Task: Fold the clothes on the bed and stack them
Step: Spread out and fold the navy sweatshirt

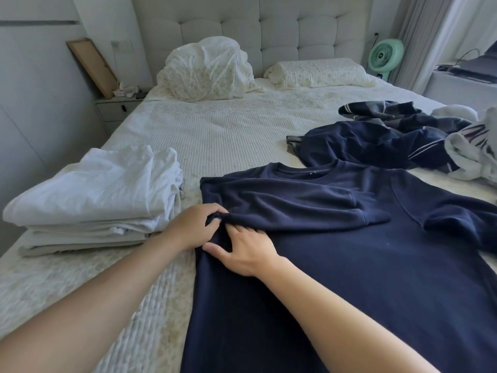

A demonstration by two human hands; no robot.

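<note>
I can read no text, brand, number or sign anywhere from here. The small pale mark inside the collar of the navy sweatshirt (336, 254) is too tiny to make out, and the green fan (385, 55) hub is blurred.

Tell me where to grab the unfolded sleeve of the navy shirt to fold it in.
Take the right sleeve near its outer end, coming from the bed's right side. It lies spread outward, flat, while the other sleeve is already folded across the navy shirt.
</note>
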